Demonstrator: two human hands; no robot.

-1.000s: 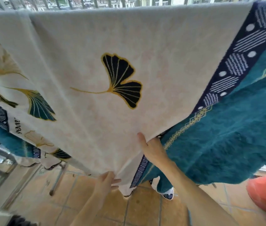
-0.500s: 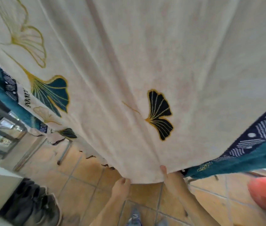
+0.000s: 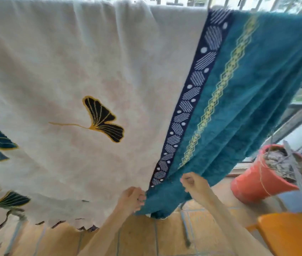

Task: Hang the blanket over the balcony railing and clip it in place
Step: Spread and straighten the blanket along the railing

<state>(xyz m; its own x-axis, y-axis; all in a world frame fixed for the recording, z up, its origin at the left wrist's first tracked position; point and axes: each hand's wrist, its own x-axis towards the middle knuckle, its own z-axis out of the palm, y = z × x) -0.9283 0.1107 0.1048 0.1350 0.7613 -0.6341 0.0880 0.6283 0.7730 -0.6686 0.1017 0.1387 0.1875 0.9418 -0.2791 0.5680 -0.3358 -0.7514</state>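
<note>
Blanket [image 3: 109, 67] hangs over balcony railing [image 3: 210, 1], top edge draped along the rail, cloth filling most of the view. L part is cream w/ ginkgo-leaf motifs: teal ones at far L edge, one black-and-gold leaf [image 3: 104, 119] nr the middle. Hem on the L side hangs free above the tiled floor [image 3: 139, 242]. From below centre the left hand [image 3: 131, 199] reaches up, fingers curled round the lower hem right where cream meets the border, holding a bunch of cloth. Navy band [image 3: 192, 93] w/ white stripes & dots runs diagonally from the rail down to that hand. Just R of it, not touching it, the right hand [image 3: 194, 183] has its fingers curled & grips the teal border [image 3: 268, 80] a bit higher up; cloth sags in a fold between the two hands. Teal part carries a yellow diamond chain. R of the hanging cloth: red-orange flower pot [image 3: 252, 183] on the floor w/ dry soil & stalks. Orange seat [image 3: 292, 237] at bottom R corner.
</note>
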